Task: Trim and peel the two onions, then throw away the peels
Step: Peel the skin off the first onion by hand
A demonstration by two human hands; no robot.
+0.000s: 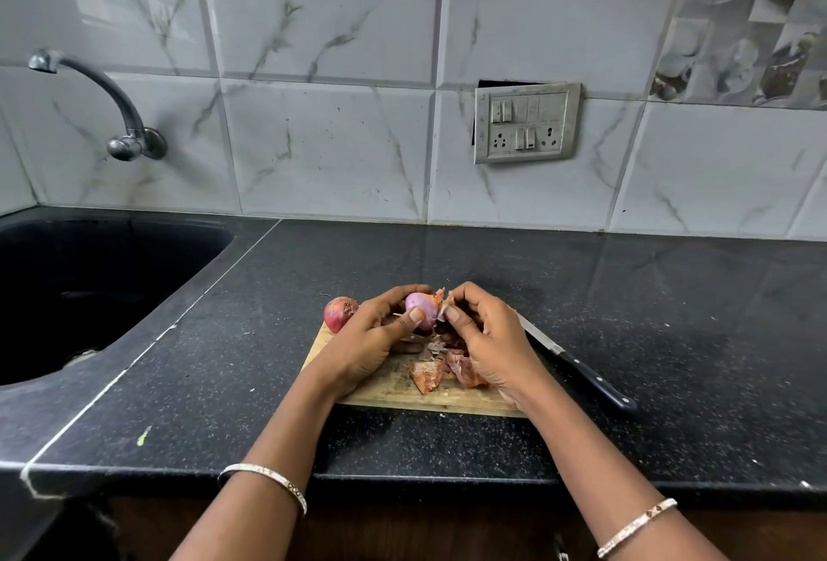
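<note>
My left hand (pixel 373 336) grips a partly peeled pale purple onion (pixel 423 307) above the wooden cutting board (pixel 394 390). Beside it, my right hand (pixel 488 336) pinches a strip of papery peel (pixel 441 297) still attached at the onion's right side. A second onion (pixel 338 313), red and still in its skin, lies at the board's far left corner. Loose orange-brown peels (pixel 427 374) are piled on the board under my hands.
A black-handled knife (pixel 577 365) lies on the black granite counter (pixel 671 336) just right of the board. A dark sink (pixel 89 283) is sunk in at the left, with a metal tap (pixel 112 112) on the tiled wall. A switch panel (pixel 527 122) sits on the wall.
</note>
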